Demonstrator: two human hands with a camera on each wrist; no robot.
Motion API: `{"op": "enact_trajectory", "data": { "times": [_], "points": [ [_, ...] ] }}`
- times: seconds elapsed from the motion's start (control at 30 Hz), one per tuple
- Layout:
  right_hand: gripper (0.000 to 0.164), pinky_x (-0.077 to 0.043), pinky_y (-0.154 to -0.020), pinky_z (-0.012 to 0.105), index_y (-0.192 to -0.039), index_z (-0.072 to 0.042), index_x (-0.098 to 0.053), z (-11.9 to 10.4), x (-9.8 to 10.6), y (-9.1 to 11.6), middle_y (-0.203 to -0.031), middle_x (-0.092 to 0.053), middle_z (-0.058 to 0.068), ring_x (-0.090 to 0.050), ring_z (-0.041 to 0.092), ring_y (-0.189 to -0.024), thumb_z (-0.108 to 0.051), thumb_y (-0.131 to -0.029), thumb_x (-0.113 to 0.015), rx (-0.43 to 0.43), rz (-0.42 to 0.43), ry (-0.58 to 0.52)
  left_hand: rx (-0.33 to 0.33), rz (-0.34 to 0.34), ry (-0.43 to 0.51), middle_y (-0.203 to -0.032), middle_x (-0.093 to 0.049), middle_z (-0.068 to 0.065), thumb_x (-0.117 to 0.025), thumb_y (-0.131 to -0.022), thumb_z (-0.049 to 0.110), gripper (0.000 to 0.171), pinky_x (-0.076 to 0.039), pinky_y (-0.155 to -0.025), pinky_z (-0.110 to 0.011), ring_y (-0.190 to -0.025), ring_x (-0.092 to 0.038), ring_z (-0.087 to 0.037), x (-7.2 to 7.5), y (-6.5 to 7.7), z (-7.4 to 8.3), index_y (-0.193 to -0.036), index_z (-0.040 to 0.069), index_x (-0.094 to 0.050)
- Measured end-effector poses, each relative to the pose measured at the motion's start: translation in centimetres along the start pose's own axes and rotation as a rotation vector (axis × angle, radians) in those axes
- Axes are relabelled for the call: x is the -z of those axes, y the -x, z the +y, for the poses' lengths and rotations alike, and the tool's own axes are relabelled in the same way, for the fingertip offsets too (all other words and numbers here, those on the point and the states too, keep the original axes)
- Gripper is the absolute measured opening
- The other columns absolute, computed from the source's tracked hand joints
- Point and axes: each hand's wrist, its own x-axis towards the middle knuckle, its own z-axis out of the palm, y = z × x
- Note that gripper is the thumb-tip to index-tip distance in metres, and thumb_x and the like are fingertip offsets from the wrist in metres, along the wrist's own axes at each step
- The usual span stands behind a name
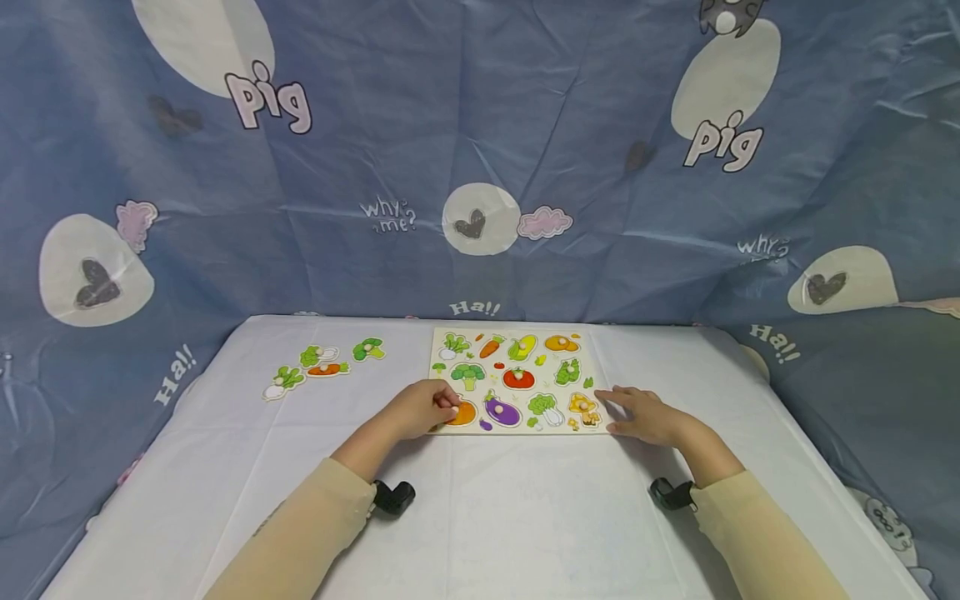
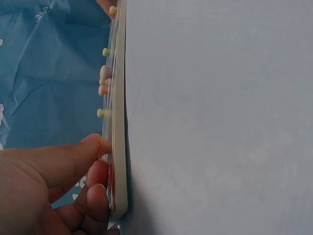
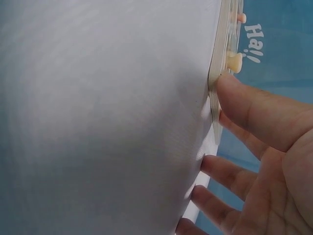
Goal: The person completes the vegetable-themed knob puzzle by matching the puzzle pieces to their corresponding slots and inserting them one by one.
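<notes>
The board (image 1: 589, 358) is laid flat on the surface (image 1: 525, 517). At its 8 o'clock, the orange piece (image 1: 467, 412) is pinched by its knob (image 2: 105, 146) in the left hand (image 1: 416, 408), presumably because the knob gives the easiest hold; whether the piece is fully seated cannot be told edge-on. Towards 4 o'clock, the board's near corner is touched by the thumb of the right hand (image 1: 648, 417), its fingers spread, probably to prevent sliding. Loose pieces (image 1: 327, 370) are set at 9 o'clock, seemingly for easy left-side reach.
</notes>
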Motion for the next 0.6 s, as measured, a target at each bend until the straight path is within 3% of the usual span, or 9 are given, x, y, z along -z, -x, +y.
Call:
{"op": "enact_trajectory", "data": {
  "times": [0.3, 0.6],
  "points": [
    [0.069, -0.025, -0.104, 0.074, -0.152, -0.013, -0.043, 0.1, -0.1, 0.1, -0.156, -0.028, 0.031, -0.023, 0.058, -0.139, -0.035, -0.093, -0.069, 0.01, 0.004, -0.012, -0.006, 0.038, 0.02, -0.086, -0.059, -0.002, -0.069, -0.095, 0.014, 0.005, -0.047, -0.072, -0.031, -0.077, -0.055, -0.017, 1.2, 0.1, -0.3, -0.1, 0.011, -0.068],
    [0.07, -0.026, -0.104, 0.074, -0.153, -0.013, -0.042, 0.2, -0.1, 0.1, -0.155, -0.028, 0.031, -0.024, 0.057, -0.139, -0.036, -0.093, -0.069, 0.032, 0.005, -0.007, -0.038, 0.168, -0.008, -0.104, -0.065, -0.006, -0.066, -0.097, 0.018, 0.017, -0.048, -0.077, -0.037, -0.09, -0.056, -0.022, 4.3, 0.1, -1.1, -0.111, 0.008, -0.068]
  ]
}}
